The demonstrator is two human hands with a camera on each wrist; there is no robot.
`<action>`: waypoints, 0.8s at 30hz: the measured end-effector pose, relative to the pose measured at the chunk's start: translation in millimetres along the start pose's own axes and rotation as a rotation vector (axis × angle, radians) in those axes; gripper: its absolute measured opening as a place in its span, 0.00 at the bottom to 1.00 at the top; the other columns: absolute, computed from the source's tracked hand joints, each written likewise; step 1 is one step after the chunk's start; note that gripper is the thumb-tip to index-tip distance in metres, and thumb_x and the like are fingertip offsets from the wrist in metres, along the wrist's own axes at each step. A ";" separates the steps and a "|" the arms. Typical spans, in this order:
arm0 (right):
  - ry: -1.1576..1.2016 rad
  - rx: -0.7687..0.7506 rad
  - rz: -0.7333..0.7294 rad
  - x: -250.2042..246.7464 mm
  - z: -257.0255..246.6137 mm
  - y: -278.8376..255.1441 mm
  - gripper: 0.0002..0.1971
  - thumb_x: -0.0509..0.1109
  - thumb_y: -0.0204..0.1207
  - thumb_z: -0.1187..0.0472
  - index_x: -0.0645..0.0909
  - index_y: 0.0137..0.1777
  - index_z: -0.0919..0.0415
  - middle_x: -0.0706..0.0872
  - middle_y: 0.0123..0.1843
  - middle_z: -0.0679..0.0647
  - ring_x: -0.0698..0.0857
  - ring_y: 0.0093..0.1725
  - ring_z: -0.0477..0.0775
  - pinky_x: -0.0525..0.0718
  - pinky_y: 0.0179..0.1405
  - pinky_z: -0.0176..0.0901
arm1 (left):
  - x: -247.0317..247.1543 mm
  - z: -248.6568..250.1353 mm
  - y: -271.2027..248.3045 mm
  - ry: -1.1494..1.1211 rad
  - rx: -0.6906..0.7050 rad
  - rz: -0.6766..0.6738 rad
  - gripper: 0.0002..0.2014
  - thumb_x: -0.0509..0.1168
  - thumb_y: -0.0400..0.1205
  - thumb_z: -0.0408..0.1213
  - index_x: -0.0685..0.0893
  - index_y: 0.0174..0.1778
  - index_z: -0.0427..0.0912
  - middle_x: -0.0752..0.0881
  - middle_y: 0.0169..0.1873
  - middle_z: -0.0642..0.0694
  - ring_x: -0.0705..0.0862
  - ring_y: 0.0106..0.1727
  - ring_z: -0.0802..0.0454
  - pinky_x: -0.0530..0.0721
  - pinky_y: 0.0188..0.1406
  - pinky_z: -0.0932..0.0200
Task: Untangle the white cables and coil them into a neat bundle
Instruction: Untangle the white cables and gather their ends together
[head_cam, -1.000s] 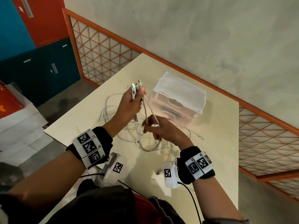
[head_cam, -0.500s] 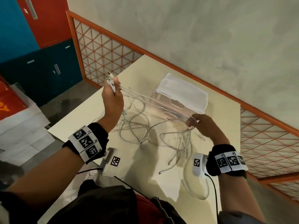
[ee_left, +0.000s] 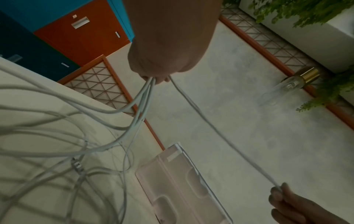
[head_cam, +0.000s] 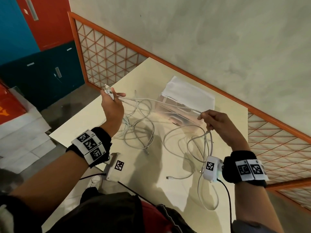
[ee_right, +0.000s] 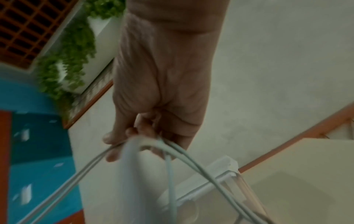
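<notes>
**Inspector A:** Left hand (head_cam: 111,106) is raised above the worktop's (head_cam: 94,118) left part, fingers curled round several plug ends of the white cables (head_cam: 139,132). The connectors stick up past the thumb.

**Inspector B:** Confirmed. Right hand (head_cam: 217,121) sits to the right, just in front of the clear plastic box (head_cam: 188,96), thumb and fingertips pinching the same strands. Between the two hands the strands run nearly straight and off the surface.

**Inspector A:** Below that span, the remaining cable lies in loose, overlapping loops on the worktop. One loop hangs from the right hand and trails towards the near edge.

**Inspector B:** A free connector end (head_cam: 168,177) rests on the worktop near the right wrist. From the left wrist view, a second connector lies among the loops; the type cannot be read.

**Inspector A:** The box stands at the far side, against the wall, with a white lid (head_cam: 190,93) on top.
</notes>
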State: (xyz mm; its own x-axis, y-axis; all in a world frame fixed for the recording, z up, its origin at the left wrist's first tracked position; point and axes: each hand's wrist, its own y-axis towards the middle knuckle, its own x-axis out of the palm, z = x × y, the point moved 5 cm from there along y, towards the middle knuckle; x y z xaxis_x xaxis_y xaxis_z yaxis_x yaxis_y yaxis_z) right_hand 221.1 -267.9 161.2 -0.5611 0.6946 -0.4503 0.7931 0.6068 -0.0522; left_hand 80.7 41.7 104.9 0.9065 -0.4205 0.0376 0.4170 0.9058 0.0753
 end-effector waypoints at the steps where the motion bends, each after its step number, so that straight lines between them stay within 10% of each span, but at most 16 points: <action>1: -0.068 -0.008 -0.004 4.0 1.2 1.3 0.12 0.67 0.79 0.56 0.87 0.45 0.65 0.72 0.24 0.46 0.67 0.28 0.48 0.67 0.31 0.36 | 1.8 1.2 -0.3 -0.061 -0.010 -0.043 0.07 0.48 0.89 0.42 0.65 0.47 0.46 0.88 0.43 0.40 0.70 0.19 0.63 0.69 0.22 0.65; 7: -0.365 -0.048 -0.057 44.2 -2.1 8.5 0.08 0.74 0.74 0.58 0.91 0.47 0.60 0.89 0.39 0.50 0.81 0.34 0.34 0.74 0.40 0.32 | 33.3 28.4 -32.3 -0.078 0.106 -0.502 0.05 0.55 0.87 0.36 0.72 0.51 0.38 0.77 0.35 0.53 0.76 0.28 0.73 0.74 0.31 0.78; 12: -0.298 -0.076 -0.189 77.8 -24.1 6.4 0.11 0.65 0.81 0.55 0.89 0.52 0.53 0.87 0.43 0.47 0.80 0.40 0.39 0.76 0.43 0.33 | 60.4 13.3 -76.2 0.247 0.193 -1.022 0.18 0.72 0.75 0.48 0.83 0.53 0.39 0.82 0.33 0.54 0.79 0.36 0.61 0.75 0.39 0.65; 17: -0.220 -0.075 -0.228 77.3 -32.3 5.3 0.13 0.61 0.84 0.56 0.87 0.57 0.57 0.75 0.34 0.48 0.73 0.32 0.45 0.72 0.34 0.35 | 59.8 9.7 -81.6 0.392 0.296 -0.971 0.13 0.63 0.82 0.48 0.83 0.34 0.48 0.78 0.23 0.55 0.75 0.26 0.62 0.69 0.29 0.69; 24: -0.106 -0.020 -0.229 78.1 -7.0 5.8 0.09 0.65 0.82 0.58 0.85 0.48 0.60 0.84 0.40 0.52 0.79 0.35 0.43 0.76 0.41 0.31 | 56.3 30.4 -72.7 0.333 0.395 -0.734 0.15 0.58 0.80 0.53 0.80 0.39 0.45 0.82 0.26 0.50 0.80 0.30 0.53 0.78 0.35 0.55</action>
State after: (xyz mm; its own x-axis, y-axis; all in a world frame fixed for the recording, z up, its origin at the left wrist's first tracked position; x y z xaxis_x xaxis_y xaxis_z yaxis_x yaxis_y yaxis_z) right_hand 180.2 -207.4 132.0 -0.6967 0.4944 -0.5197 0.6428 0.7518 -0.1466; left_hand 99.5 -49.3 131.9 0.4185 -0.7940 -0.4409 0.9017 0.3053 0.3061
